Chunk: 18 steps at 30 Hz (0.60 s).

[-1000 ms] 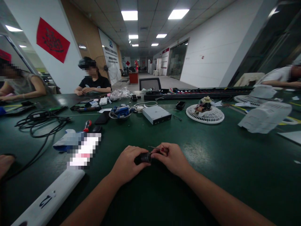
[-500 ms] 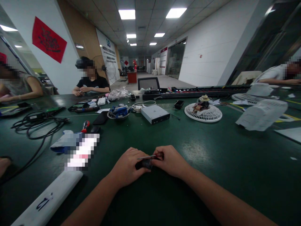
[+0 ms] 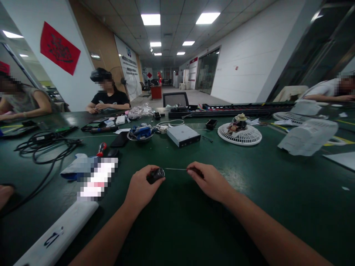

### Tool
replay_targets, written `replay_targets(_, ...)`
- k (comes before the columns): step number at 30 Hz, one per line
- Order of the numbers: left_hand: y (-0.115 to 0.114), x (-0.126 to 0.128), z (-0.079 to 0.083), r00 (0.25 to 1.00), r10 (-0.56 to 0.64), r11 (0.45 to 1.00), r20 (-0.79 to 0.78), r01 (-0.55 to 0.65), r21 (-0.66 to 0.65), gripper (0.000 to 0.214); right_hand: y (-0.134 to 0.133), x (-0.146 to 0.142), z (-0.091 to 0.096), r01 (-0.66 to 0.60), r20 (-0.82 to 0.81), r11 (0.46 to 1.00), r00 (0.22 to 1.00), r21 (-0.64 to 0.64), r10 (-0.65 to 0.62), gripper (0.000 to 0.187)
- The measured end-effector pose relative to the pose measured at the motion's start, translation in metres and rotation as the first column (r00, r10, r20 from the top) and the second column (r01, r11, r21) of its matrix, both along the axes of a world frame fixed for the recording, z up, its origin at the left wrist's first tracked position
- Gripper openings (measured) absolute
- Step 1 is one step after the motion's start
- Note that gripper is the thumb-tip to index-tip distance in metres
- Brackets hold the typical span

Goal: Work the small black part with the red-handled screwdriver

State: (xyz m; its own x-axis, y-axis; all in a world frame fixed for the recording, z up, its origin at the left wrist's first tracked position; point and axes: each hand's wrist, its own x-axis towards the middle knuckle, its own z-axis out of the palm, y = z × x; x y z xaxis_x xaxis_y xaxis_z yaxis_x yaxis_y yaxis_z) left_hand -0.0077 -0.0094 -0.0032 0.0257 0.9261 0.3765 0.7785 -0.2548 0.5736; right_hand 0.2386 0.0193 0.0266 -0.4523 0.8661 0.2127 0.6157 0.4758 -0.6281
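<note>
My left hand [image 3: 140, 186] grips a short black cylinder [image 3: 155, 175], perhaps a small motor, with its metal end showing. My right hand [image 3: 208, 181] holds a thin screwdriver [image 3: 176, 169], whose handle is mostly hidden in my fingers. Its slim steel shaft points left towards the cylinder, and the tip stands a little apart from it. Both hands are above the green table mat [image 3: 222, 218].
Ahead stand a metal bowl of blue parts [image 3: 140, 136], a silver optical drive [image 3: 183, 135] and a white fan guard [image 3: 239, 135]. A black cable [image 3: 36, 147] and a red-handled screwdriver [image 3: 101, 149] lie left. Co-workers sit around the table.
My hands have drawn apart. The screwdriver has come away from the cylinder, which moved left and up with my left hand, while my right hand moved right.
</note>
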Motion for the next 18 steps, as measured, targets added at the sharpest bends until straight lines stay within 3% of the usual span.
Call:
replay_targets(9, -0.0018, 0.0032, 0.0031, 0.994, -0.097, 0.995, -0.057, 0.098, 0.016, 0.025, -0.0009, -0.0032, -0.0037, -0.055, 0.032, 0.997, 0.998, 0.05, 0.054, 0.024)
replay_targets(13, -0.0025, 0.0042, 0.0029, 0.991, -0.113, 0.993, -0.064, 0.114, 0.012, 0.027, -0.0041, -0.0054, -0.0006, -0.099, -0.018, 0.995, 0.995, -0.03, 0.098, 0.023)
replay_targets(18, -0.0022, 0.0043, 0.001, 0.984, -0.153, 0.988, -0.095, 0.154, 0.0, 0.031, -0.0048, -0.0073, 0.0006, -0.036, 0.003, 0.998, 0.999, -0.048, 0.036, 0.024)
